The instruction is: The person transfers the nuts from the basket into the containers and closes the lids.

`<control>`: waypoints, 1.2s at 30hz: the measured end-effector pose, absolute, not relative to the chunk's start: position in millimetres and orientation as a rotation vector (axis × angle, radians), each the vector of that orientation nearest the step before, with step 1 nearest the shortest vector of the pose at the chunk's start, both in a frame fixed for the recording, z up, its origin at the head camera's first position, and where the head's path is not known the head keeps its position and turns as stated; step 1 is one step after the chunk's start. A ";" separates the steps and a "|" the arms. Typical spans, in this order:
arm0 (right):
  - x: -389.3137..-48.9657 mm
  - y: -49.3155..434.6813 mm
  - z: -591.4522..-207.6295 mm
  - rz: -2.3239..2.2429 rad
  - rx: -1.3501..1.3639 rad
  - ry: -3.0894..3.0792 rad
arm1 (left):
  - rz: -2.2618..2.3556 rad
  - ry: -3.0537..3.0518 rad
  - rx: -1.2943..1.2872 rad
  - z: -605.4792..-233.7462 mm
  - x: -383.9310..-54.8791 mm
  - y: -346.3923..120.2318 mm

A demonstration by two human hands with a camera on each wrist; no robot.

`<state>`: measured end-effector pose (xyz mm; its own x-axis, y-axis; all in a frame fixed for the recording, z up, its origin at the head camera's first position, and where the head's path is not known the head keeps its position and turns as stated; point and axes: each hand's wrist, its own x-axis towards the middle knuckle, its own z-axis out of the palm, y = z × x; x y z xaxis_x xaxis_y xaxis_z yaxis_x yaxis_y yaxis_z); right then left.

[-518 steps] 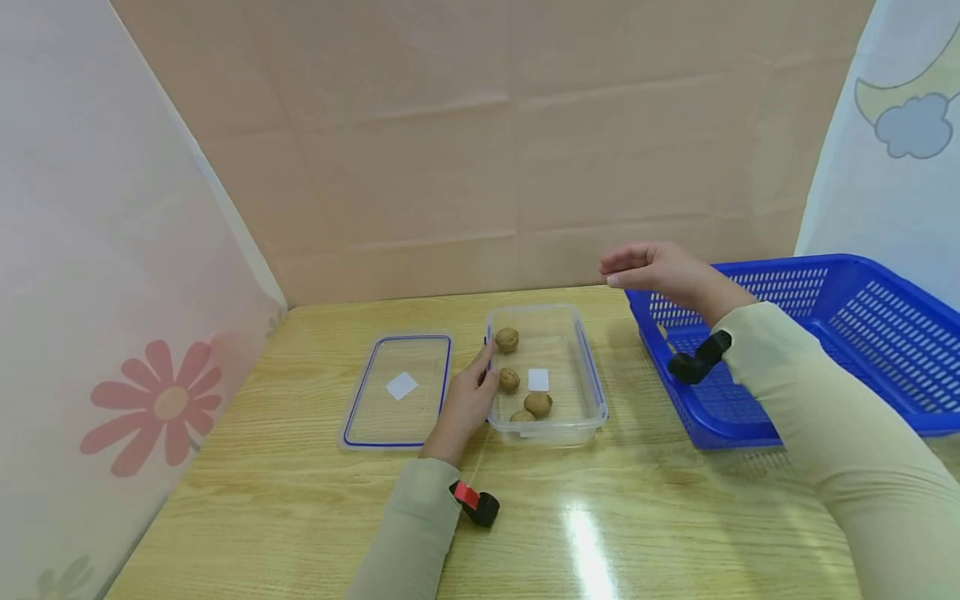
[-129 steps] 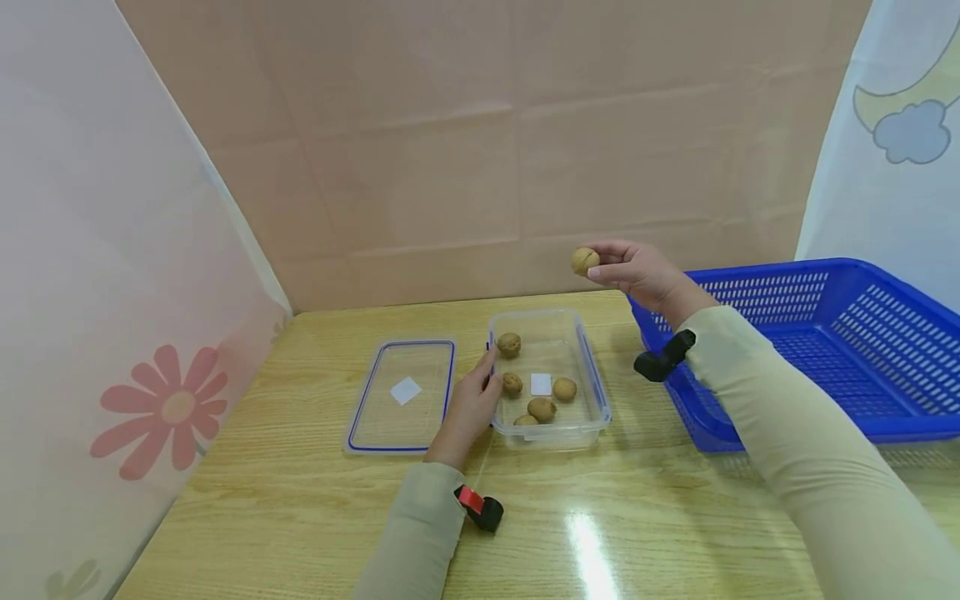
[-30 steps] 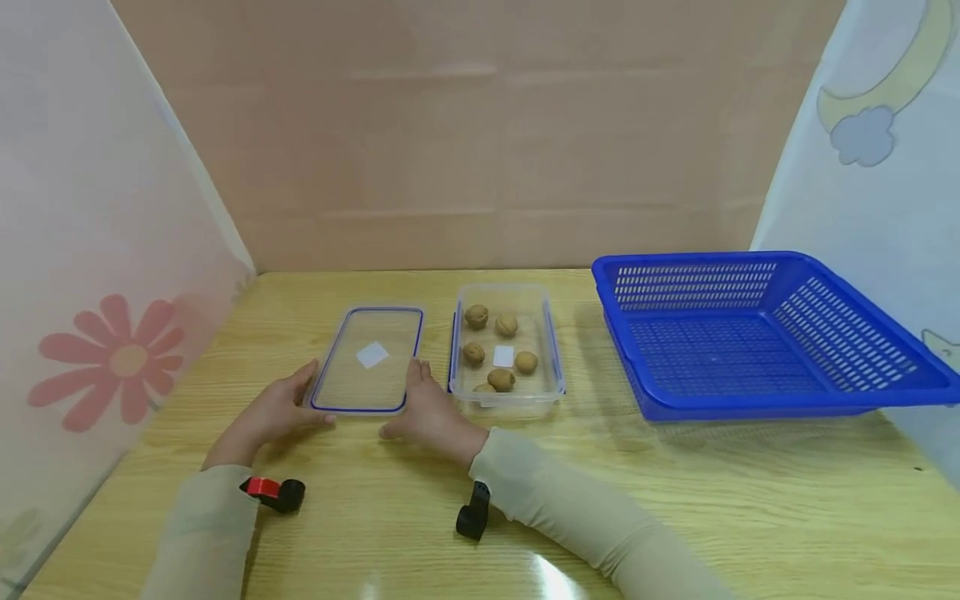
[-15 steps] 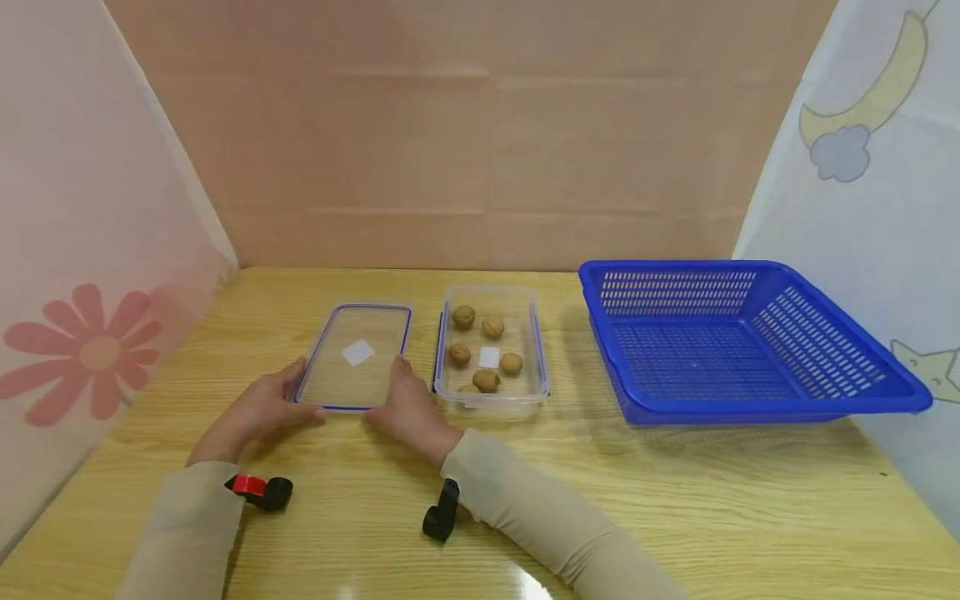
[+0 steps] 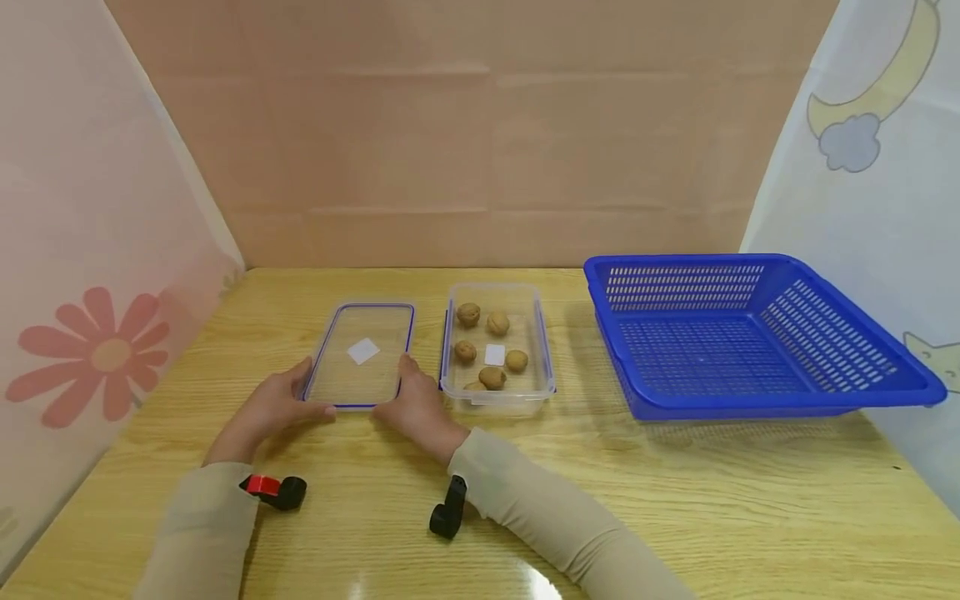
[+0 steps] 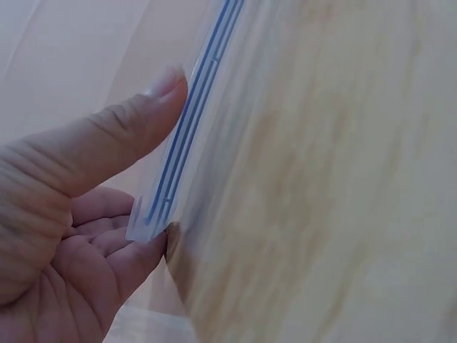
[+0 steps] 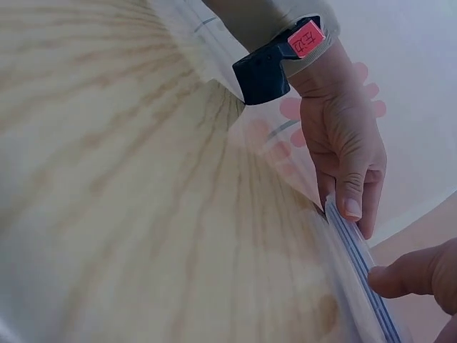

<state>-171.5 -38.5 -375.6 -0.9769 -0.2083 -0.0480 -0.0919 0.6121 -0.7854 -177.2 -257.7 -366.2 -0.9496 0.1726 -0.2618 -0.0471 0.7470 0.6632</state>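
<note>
A clear rectangular lid (image 5: 356, 382) with a blue seal and a white square label lies to the left of the box in the head view. My left hand (image 5: 272, 407) holds its near left corner, thumb at the front edge, as the left wrist view shows closely. At the near right corner, my right hand (image 5: 420, 410) grips the lid, its thumb (image 7: 408, 274) against the front edge in the right wrist view. Beside the right hand stands a clear plastic box (image 5: 497, 397) without cover, holding several walnuts (image 5: 492, 378) and a white square on its bottom.
A large blue perforated basket (image 5: 630, 354) stands on the right of the wooden table (image 5: 675, 517), with no walnuts visible in it. Cloth hangs behind and along both sides. Each wrist carries a black camera (image 5: 447, 518).
Earlier my left hand was at the box while my right carried a walnut over it; the box now contains more walnuts. Both hands have moved to the lid and closed on its near corners.
</note>
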 end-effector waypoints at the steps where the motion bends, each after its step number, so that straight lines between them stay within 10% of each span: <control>1: -171.0 -38.9 -375.1 -1.310 -0.250 2.703 | 1.016 2.641 0.093 -365.7 -176.9 -257.7; 36: -157.3 32.8 -316.2 -1.842 -0.180 2.436 | 1.363 2.776 0.164 -309.6 -159.0 -193.2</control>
<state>-157.3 32.8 -316.2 -0.9897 -0.1431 0.0055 -0.0442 0.2691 -0.9621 -159.0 -193.2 -309.6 -0.9934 0.1144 0.0064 0.0750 0.6072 0.7910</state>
